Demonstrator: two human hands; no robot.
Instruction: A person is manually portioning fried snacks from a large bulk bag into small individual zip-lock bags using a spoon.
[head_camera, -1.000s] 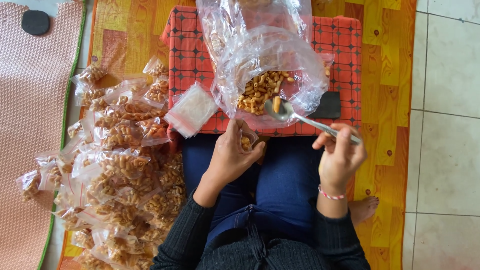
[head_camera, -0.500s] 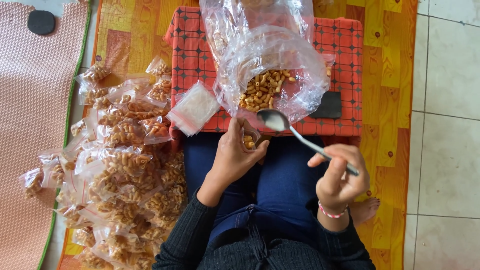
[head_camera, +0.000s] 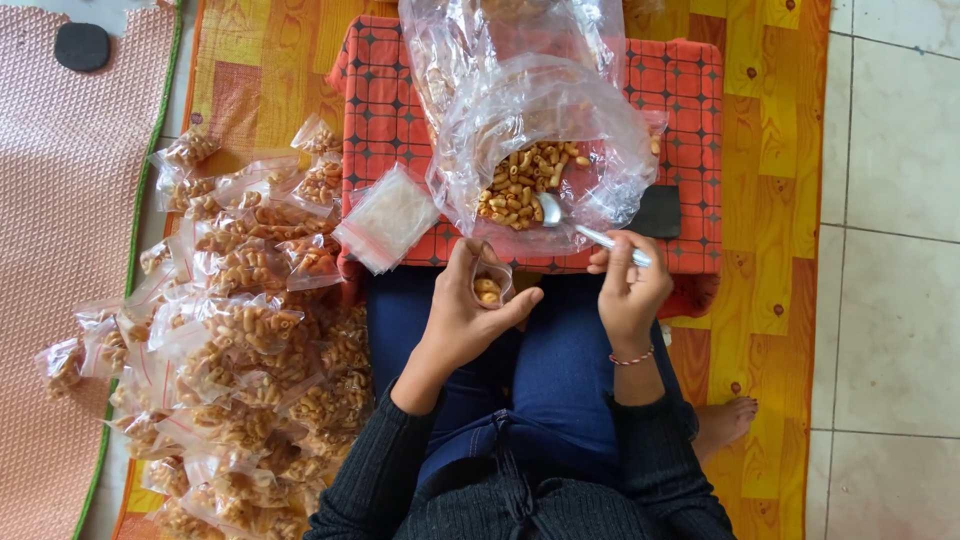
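The left hand (head_camera: 462, 310) is curled around a small clear pouch (head_camera: 490, 284), fingers and thumb closed on its sides so the mouth stays up, with a few pieces of golden macaroni showing inside. It sits just at the near edge of the low table (head_camera: 385, 110) with its red checked cover, above the person's blue-trousered lap. Over on the other side, the right hand (head_camera: 628, 290) is pinched shut on the handle of a metal spoon (head_camera: 585, 228), and the bowl of that spoon is tucked into the mouth of the big clear bag (head_camera: 545, 140) lying on the table, right beside the heap of macaroni (head_camera: 525, 185) in it. The two hands are apart, one to each side of the lap. A flat stack of empty pouches (head_camera: 385, 218) lies on the table's left corner (just beside the big bag), and a dark flat object (head_camera: 660, 212) peeks out on the bag's right. Left of the table, on the orange mat (head_camera: 775, 180), a broad pile of filled pouches (head_camera: 235, 330) spreads down towards the pink mat (head_camera: 60, 250).
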